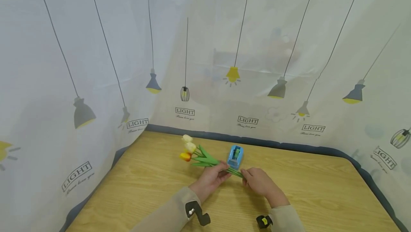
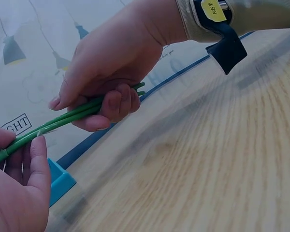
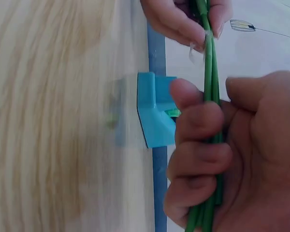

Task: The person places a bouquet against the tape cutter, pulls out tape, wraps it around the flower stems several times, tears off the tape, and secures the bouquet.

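Note:
A small bunch of tulips [image 1: 190, 148], with cream heads and one orange-yellow head, lies slantwise in both hands above the table. My left hand [image 1: 210, 180] pinches the stems just below the green leaves [image 1: 205, 159]. Farther down, my right hand [image 1: 260, 182] grips the stem ends, its fingers curled round the green stems [image 3: 211, 72] in the right wrist view. A scrap of clear tape [image 3: 206, 37] clings to the stems at the left fingertips. Just beyond the hands stands a blue tape dispenser [image 1: 235, 158] with a green roll inside.
The wood-grain table [image 1: 154, 189] extends around the hands. Behind it and at both sides hangs a pale curtain [image 1: 212, 93] printed with lamps, its dark lower border [image 1: 257, 141] running along the table edge. Each wrist wears a black strap mount [image 1: 197, 212].

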### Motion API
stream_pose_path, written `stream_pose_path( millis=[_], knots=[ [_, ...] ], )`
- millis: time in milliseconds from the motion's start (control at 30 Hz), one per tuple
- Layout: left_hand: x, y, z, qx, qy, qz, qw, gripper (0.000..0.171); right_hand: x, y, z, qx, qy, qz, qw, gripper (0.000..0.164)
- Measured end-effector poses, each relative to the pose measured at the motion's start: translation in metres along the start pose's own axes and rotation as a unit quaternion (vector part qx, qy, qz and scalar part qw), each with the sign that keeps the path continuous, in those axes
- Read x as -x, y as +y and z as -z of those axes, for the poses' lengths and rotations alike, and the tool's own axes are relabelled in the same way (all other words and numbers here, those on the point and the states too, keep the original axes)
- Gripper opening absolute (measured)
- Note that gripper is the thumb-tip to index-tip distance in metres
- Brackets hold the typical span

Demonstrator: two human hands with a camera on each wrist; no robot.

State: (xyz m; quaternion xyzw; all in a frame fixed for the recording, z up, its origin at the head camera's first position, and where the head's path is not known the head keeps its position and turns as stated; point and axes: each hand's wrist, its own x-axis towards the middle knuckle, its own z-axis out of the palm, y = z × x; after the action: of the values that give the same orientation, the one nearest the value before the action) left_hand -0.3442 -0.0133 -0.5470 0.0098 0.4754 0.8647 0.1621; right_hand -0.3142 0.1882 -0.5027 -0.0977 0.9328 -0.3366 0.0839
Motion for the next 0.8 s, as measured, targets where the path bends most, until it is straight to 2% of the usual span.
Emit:
stream_pose_path(
  millis=[200,400,800],
  knots=[
    [0.001,0.001,-0.001,0.001,0.001,0.002,1.0000,0.019,0.003,-0.004,0.000,-0.029,0.019,-0.036,0.999,0.057],
    [0.004,0.004,-0.003,-0.004,0.003,0.004,1.0000,0.018,0.003,-0.008,0.001,-0.037,0.033,-0.068,0.996,0.049],
    [0.004,0.004,-0.004,0.012,0.010,0.009,0.9998,0.014,0.006,-0.015,0.004,-0.047,0.054,-0.067,0.995,0.038]
  ],
)
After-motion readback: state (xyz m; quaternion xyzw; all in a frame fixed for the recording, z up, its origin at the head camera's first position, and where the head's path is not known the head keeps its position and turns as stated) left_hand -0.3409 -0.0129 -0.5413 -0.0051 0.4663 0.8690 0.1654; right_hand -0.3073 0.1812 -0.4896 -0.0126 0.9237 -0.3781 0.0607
